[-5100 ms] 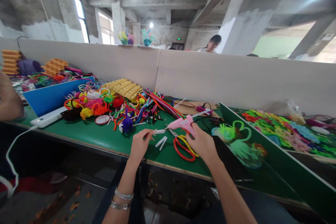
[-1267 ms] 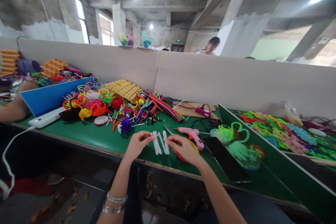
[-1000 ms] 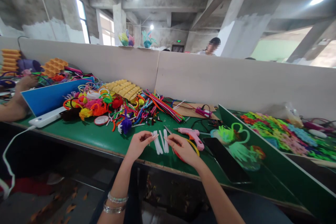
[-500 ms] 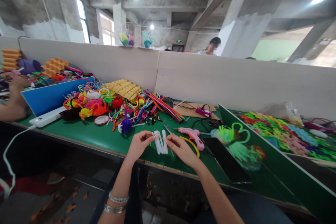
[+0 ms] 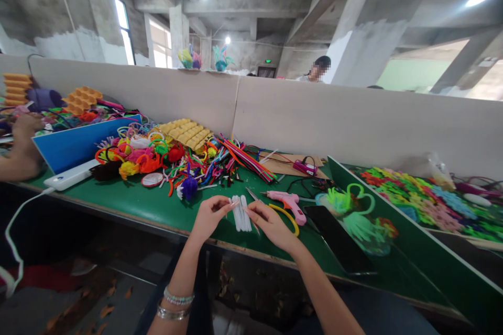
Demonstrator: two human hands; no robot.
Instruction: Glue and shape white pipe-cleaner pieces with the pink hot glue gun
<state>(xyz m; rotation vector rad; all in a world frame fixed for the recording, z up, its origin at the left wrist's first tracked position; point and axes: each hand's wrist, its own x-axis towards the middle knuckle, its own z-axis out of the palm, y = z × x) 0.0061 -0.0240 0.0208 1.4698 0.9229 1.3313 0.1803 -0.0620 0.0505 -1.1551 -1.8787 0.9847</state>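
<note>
A white fuzzy pipe cleaner (image 5: 241, 215), bent back and forth into several side-by-side folds, sits between my two hands over the table's front part. My left hand (image 5: 214, 215) pinches its left side with thumb and index finger. On the opposite side, my right hand (image 5: 269, 222) has its thumb and fingers closed on the rightmost fold. Partly hidden behind my right hand lies a pointed metal tool (image 5: 251, 193), and a yellow curved loop (image 5: 288, 215) shows beside it. A pink glue gun (image 5: 288, 203) rests just beyond that hand.
To the right lie a black phone (image 5: 338, 241) and green fuzzy pieces (image 5: 363, 225), beside a low green divider (image 5: 393, 225). Colourful pipe cleaners (image 5: 251, 159) and a yellow egg-tray sheet (image 5: 186, 132) are piled back left. Another person's arm (image 5: 21, 152) is at far left.
The folds of the white pipe cleaner have come closer together, closing the gap near the right side. My hands have barely moved.
</note>
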